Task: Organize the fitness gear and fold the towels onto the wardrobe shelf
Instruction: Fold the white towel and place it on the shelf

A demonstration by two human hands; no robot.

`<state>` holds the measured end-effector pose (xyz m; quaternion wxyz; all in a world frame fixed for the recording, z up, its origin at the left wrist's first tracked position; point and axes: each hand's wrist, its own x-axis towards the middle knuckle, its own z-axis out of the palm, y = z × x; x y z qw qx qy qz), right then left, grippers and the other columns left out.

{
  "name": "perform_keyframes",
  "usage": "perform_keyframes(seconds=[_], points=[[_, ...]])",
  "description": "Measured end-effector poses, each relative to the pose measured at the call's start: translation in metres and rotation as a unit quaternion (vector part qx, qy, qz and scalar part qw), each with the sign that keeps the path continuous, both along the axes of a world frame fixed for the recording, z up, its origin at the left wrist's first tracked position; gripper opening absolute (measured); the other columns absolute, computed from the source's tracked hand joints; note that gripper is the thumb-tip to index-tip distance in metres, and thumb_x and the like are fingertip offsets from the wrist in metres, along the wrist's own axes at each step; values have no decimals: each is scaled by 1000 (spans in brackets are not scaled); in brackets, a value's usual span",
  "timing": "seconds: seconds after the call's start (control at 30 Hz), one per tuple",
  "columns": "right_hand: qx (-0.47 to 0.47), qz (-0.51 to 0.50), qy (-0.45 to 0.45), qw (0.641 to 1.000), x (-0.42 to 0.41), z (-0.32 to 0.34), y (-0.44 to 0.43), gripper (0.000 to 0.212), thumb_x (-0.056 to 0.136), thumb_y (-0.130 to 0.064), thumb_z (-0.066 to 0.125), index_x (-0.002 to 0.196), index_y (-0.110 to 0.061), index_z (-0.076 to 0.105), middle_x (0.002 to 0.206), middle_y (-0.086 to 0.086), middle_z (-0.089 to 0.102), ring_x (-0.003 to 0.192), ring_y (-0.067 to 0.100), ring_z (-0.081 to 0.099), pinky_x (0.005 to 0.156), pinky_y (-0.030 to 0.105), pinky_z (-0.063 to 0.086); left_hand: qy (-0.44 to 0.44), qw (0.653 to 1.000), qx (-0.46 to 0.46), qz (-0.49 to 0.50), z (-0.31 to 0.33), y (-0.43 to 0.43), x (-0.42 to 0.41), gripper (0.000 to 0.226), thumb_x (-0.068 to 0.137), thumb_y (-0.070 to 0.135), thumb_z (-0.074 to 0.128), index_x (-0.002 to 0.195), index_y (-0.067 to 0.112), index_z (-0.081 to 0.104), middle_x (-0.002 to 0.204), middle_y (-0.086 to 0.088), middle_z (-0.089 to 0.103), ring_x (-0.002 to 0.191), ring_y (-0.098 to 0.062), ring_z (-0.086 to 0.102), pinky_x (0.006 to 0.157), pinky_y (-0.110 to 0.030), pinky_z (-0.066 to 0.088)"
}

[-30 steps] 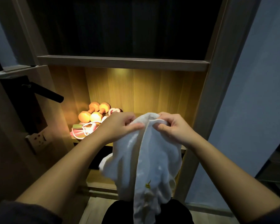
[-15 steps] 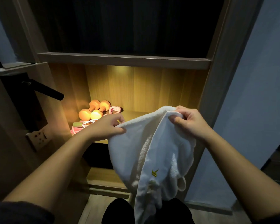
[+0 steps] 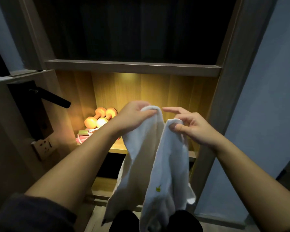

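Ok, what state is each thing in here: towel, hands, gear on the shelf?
white cloth towel: hanging loose from both hands, not on the shelf.
left hand: grips one top corner.
right hand: pinches the other corner.
two orange dumbbells: lying side by side on the lit wooden shelf.
pink rope: coiled in front of them.

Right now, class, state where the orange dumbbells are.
In the head view, the orange dumbbells lie at the back left of the lit wardrobe shelf, just behind the pink coiled rope and left of the left hand.
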<state>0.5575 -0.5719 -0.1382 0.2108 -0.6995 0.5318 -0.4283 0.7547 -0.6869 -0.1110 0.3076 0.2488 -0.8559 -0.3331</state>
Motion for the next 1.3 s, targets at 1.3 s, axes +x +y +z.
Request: perform_keyframes(seconds=[1.3], points=[[-26,-132,-154,979,34,-16,-11,11,92,-14,64,87,-22,70,97,0,64,99,23,62,82,31,56,261,904,339,-19,-31,26,-6,16,88,2,67,101,11,64,87,-1,75,85,-12,71,73,-22,57]])
